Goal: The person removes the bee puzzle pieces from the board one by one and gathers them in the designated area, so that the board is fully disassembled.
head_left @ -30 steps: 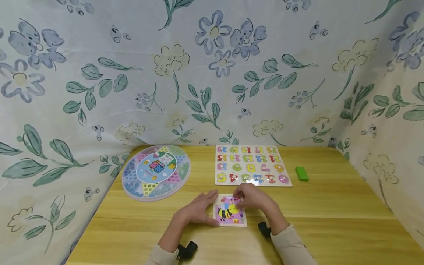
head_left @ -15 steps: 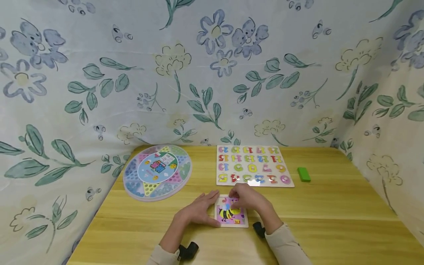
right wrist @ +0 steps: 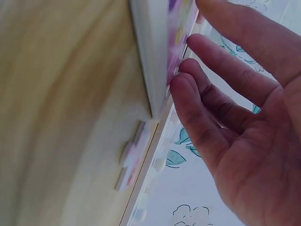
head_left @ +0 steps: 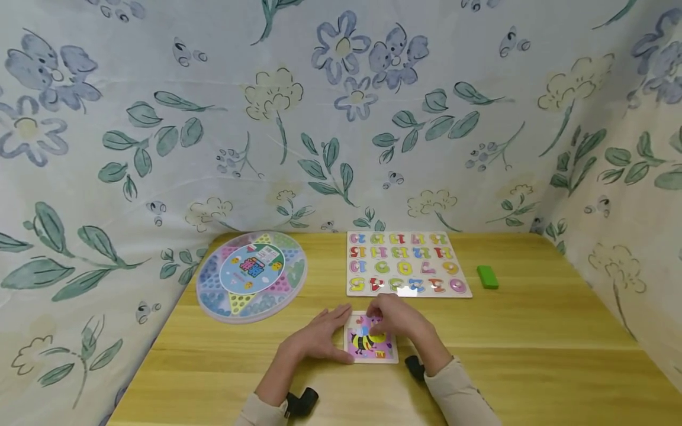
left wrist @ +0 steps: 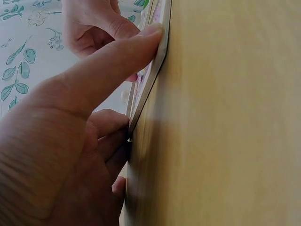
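Note:
A small square bee jigsaw puzzle point(head_left: 364, 343) with a pale frame lies on the wooden table. My left hand point(head_left: 318, 338) holds it along its left side. The left thumb point(left wrist: 110, 70) presses the near corner, with the fingers against the far end in the left wrist view. Over the puzzle's upper right part is my right hand point(head_left: 396, 316), whose fingertips point(right wrist: 181, 84) touch its face. Whether a piece is between that thumb and index finger is hidden. A loose pink-and-white jigsaw piece point(right wrist: 131, 157) lies on the table beyond the frame in the right wrist view.
Behind the hands lies a number board point(head_left: 407, 263) with colourful numerals. A round Chinese checkers board point(head_left: 253, 269) is at the back left, and a green block point(head_left: 487, 277) sits at the right. Floral cloth point(head_left: 341, 118) hangs along the back and sides of the table point(head_left: 538, 378).
My right hand has shifted slightly left over the puzzle from its upper right corner, covering part of the bee's head. The left hand stays on the frame.

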Demonstrator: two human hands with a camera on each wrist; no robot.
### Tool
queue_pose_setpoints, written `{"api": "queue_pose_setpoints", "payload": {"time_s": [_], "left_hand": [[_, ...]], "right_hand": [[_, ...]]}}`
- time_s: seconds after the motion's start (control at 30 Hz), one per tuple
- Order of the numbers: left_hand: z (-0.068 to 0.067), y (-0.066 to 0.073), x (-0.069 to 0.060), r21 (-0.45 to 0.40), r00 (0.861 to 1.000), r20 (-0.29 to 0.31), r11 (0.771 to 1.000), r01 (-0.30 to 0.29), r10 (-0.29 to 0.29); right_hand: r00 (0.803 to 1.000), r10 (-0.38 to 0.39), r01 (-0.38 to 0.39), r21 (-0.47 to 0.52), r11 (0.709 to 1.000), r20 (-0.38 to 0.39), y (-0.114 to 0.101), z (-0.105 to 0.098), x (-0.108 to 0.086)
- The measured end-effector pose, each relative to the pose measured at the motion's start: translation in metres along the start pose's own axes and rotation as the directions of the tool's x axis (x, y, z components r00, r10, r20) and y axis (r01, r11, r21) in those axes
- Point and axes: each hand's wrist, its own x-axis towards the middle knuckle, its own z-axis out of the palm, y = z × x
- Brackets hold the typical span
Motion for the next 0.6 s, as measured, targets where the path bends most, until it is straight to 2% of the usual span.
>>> {"api": "queue_pose_setpoints", "payload": {"time_s": [0.6], "left_hand": [[-0.0002, -0.0009, 0.001, 0.013, 1.0, 0.01, 1.0, 0.011, -0.011]], "right_hand": [[0.999, -0.028, 0.03, 0.034, 0.999, -0.036, -0.0021, 0.0016, 0.0022]]}}
